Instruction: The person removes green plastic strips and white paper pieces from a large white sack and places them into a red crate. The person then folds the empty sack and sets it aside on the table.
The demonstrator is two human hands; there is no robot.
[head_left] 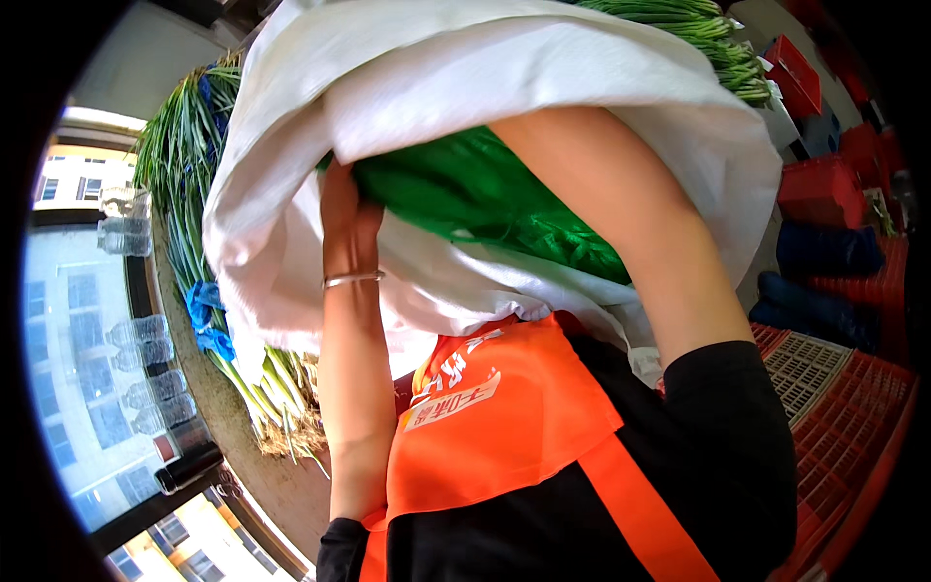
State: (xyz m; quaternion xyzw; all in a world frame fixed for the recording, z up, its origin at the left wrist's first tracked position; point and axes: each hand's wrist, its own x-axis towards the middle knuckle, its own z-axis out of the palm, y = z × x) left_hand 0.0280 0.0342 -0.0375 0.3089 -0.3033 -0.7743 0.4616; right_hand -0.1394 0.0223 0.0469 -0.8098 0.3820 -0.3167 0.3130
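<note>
A large white cloth or woven sack (485, 68) spreads wide in front of me, its mouth gaping toward my body. Inside it lies a shiny green plastic bag or liner (504, 209), crumpled at its near edge. My left hand (351, 204), with a thin bangle at the wrist, reaches up into the mouth beside the green plastic. The sack's fold covers its fingers, so its grip is hidden. My right forearm (621, 204) crosses over the green plastic and goes under the upper fold, which hides the right hand entirely. The sack's near edge rests against my orange apron (495, 417).
Bundles of green onions (184, 165) lie at the left, one tied with blue tape (206, 315). More green onions (689, 34) are at the far right. Clear plastic bottles (141, 344) line the window. Red crates (853, 427) and dark blue rolled shapes (824, 252) are at the right.
</note>
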